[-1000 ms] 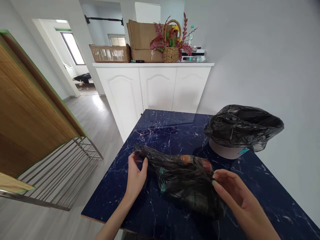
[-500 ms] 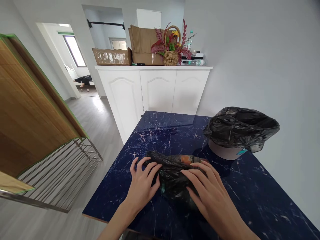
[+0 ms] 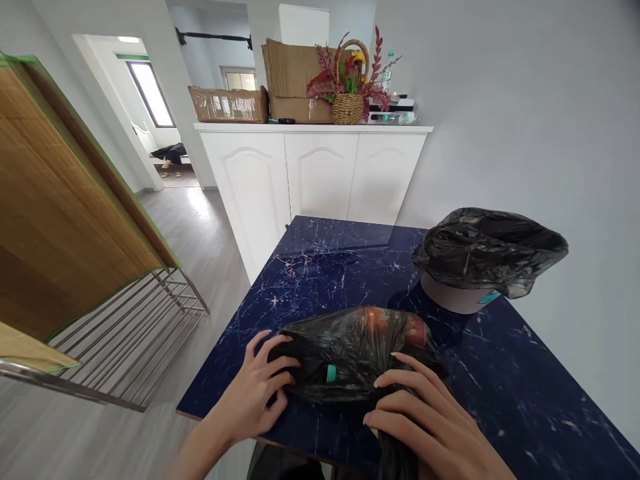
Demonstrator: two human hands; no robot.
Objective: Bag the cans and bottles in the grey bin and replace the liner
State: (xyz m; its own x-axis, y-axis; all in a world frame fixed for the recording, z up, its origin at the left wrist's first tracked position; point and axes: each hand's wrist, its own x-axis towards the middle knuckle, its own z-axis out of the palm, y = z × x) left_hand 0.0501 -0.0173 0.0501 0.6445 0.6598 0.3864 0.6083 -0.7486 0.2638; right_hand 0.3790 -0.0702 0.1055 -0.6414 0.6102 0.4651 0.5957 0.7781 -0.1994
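Observation:
A black plastic bag (image 3: 345, 353) lies on the dark blue marbled tabletop (image 3: 340, 267). Orange-red shapes show through its thin film at the upper right, and a teal bottle cap (image 3: 331, 373) is visible near its middle. At the bag's left end, the curled fingers of my left hand (image 3: 263, 387) grip its edge. My right hand (image 3: 425, 403) is closed on the bag's lower right, with a dark strip of plastic hanging below the fingers. What exactly the bag contains is mostly hidden.
A light bin (image 3: 450, 297) lined with a black bag (image 3: 493, 250) stands at the table's right. A white cabinet (image 3: 320, 173) behind bears cardboard boxes, a flower basket (image 3: 349, 108) and bottles. To the left is a metal rack (image 3: 145, 333) with a bamboo mat (image 3: 80, 200).
The bag, earlier bunched under both hands, is now spread wider, showing the cap and orange-red shapes more clearly. My left hand has moved left and down; my right hand has moved lower.

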